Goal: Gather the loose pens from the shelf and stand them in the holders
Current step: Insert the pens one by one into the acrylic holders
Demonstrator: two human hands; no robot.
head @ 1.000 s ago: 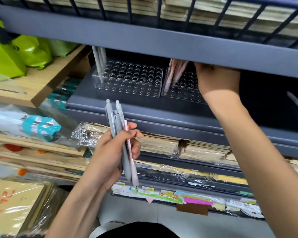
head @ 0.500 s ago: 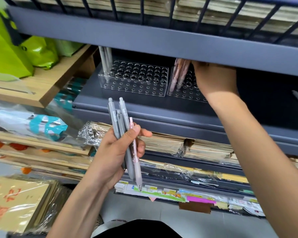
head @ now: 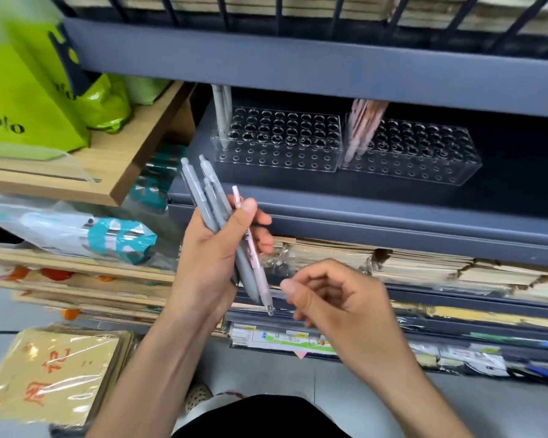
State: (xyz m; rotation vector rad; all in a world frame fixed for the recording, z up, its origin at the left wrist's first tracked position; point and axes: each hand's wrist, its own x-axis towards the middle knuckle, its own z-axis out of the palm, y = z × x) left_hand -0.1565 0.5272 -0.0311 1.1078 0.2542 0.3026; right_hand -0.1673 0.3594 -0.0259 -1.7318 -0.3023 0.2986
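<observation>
Pick-from-bundle step. Your left grip (head: 209, 257) is wrapped round a bundle of grey pens (head: 209, 207) plus one pink pen (head: 250, 245), tips down, held out in front of the shelf (head: 361, 210) edge, below the holders. Right grip (head: 336, 298) holds nothing: fingers loosely curled, thumb and forefinger just beside the pink pen's tip. Left holder (head: 279, 153) has standing grey pens (head: 221, 118) at its left end. Right holder (head: 424, 159) has standing pink pens (head: 363, 128), too blurred to count. Most holes in both are free. Likely next is the pink one. Pinch it low, slide it out without dragging the greys, then drop it tip-first into a free hole in the right holder near the other pinks.
</observation>
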